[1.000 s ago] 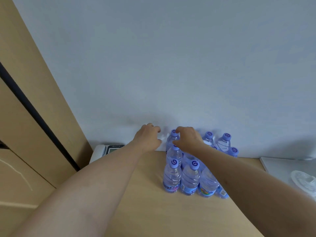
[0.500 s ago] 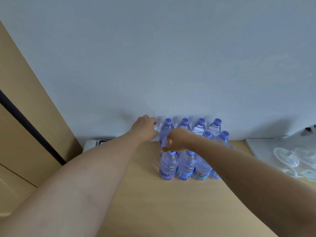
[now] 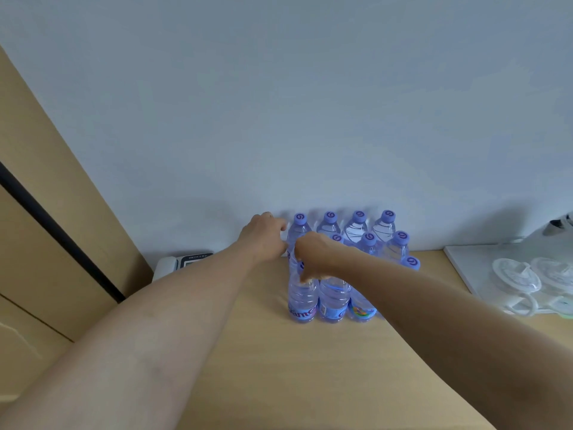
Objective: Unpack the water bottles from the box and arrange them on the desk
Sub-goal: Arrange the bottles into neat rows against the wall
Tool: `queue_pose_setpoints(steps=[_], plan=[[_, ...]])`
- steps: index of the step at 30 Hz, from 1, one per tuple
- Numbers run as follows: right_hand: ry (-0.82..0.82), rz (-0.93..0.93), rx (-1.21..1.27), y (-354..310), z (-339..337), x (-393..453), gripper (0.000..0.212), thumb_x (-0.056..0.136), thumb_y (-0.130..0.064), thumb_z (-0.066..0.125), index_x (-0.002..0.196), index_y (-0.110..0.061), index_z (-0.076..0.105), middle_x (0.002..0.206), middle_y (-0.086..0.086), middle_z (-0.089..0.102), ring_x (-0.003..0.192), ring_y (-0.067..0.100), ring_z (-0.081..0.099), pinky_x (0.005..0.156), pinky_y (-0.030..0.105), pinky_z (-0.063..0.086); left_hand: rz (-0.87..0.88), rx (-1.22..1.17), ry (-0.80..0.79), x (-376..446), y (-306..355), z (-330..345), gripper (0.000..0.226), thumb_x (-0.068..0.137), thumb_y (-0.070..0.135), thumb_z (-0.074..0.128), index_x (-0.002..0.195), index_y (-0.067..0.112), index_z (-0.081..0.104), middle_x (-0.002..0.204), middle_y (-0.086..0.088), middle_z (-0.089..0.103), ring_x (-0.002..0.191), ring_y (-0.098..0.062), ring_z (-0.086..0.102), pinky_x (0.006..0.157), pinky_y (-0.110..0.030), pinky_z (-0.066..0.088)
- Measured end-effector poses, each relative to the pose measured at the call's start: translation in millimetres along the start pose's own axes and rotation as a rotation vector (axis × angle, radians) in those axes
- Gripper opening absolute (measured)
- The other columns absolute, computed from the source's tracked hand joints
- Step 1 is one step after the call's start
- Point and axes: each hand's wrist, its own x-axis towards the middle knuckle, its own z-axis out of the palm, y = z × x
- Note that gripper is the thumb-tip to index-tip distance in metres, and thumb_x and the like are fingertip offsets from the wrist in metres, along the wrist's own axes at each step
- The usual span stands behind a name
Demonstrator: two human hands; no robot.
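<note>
Several clear water bottles with purple caps stand upright in tight rows on the wooden desk, against the wall. My left hand reaches to the left end of the back row; its fingers curl round a pale, mostly hidden bottle beside the back-left bottle. My right hand hangs over the left column, with fingers curled down round the top of a bottle behind the front-left bottle and the thumb touching that front bottle's neck. No box is in view.
A desk phone sits at the back left by the wall. A tall wooden cabinet borders the desk on the left. A white tray holding clear plastic lids lies to the right.
My right hand has come back from the back row's caps toward me and down onto the left column. My left hand has stayed at the back row's left end. The view has shifted.
</note>
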Motion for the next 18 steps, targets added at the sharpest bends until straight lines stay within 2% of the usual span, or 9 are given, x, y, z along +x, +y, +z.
queue_pose_setpoints(steps=[3, 5, 7, 9, 13, 15, 18], plan=[[-0.017, -0.019, -0.052, -2.6, -3.5, -1.8, 0.024, 0.077, -0.021, 0.074, 0.069, -0.006, 0.058, 0.074, 0.009, 0.053, 0.053, 0.013, 0.039, 0.042, 0.025, 0.028, -0.003, -0.003, 0.005, -0.4, -1.6, 0.5, 0.042, 0.082, 0.029, 0.067, 0.123, 0.022, 0.059, 0.125, -0.007, 0.051, 0.116, -0.027, 0.047, 0.09, -0.036, 0.046], [-0.026, -0.045, -0.071, -3.5, -5.4, -2.1, 0.015, 0.078, -0.018, 0.074, 0.083, -0.006, 0.069, 0.083, 0.01, 0.06, 0.064, 0.019, 0.048, 0.047, 0.025, 0.035, -0.004, -0.003, 0.009, -0.6, -1.6, 0.7, 0.042, 0.082, 0.029, 0.067, 0.122, 0.022, 0.059, 0.125, -0.007, 0.051, 0.115, -0.027, 0.048, 0.089, -0.035, 0.046], [-0.035, -0.063, -0.062, -3.4, -5.7, -2.4, 0.027, 0.077, -0.014, 0.076, 0.104, -0.012, 0.073, 0.1, 0.011, 0.063, 0.078, 0.023, 0.053, 0.058, 0.029, 0.042, -0.002, -0.006, 0.008, 0.3, -1.4, 0.9, 0.043, 0.081, 0.03, 0.067, 0.122, 0.021, 0.059, 0.125, -0.007, 0.051, 0.116, -0.027, 0.048, 0.089, -0.036, 0.046], [-0.04, -0.074, -0.061, -4.0, -6.5, -2.3, 0.04, 0.076, -0.01, 0.077, 0.115, -0.017, 0.071, 0.11, 0.011, 0.06, 0.086, 0.025, 0.057, 0.063, 0.03, 0.043, 0.004, -0.004, 0.002, 1.2, -0.9, 1.1, 0.045, 0.081, 0.03, 0.067, 0.124, 0.021, 0.059, 0.126, -0.007, 0.051, 0.116, -0.027, 0.048, 0.089, -0.036, 0.046], [-0.036, -0.087, -0.082, -5.3, -4.8, -0.5, 0.035, 0.077, -0.008, 0.076, 0.11, -0.017, 0.072, 0.099, 0.009, 0.06, 0.088, 0.027, 0.059, 0.063, 0.032, 0.047, 0.023, -0.013, -0.004, 1.9, -0.7, 1.4, 0.045, 0.082, 0.029, 0.066, 0.125, 0.02, 0.059, 0.127, -0.007, 0.051, 0.118, -0.027, 0.048, 0.091, -0.037, 0.047], [-0.023, -0.061, -0.048, -4.8, -2.0, -0.2, 0.035, 0.078, -0.008, 0.073, 0.111, -0.018, 0.072, 0.106, 0.01, 0.062, 0.093, 0.029, 0.061, 0.069, 0.035, 0.053, 0.033, -0.008, -0.008, 2.8, -0.3, 2.4, 0.042, 0.083, 0.027, 0.065, 0.124, 0.019, 0.06, 0.126, -0.007, 0.051, 0.118, -0.028, 0.048, 0.092, -0.038, 0.047], [0.003, -0.02, -0.007, -3.9, 2.2, 0.3, 0.039, 0.078, -0.01, 0.072, 0.115, -0.02, 0.07, 0.114, 0.01, 0.062, 0.097, 0.029, 0.061, 0.069, 0.033, 0.049, 0.053, -0.017, -0.014, 3.8, 3.9, 3.8, 0.04, 0.082, 0.028, 0.066, 0.121, 0.02, 0.061, 0.124, -0.008, 0.051, 0.116, -0.028, 0.048, 0.092, -0.039, 0.047]])
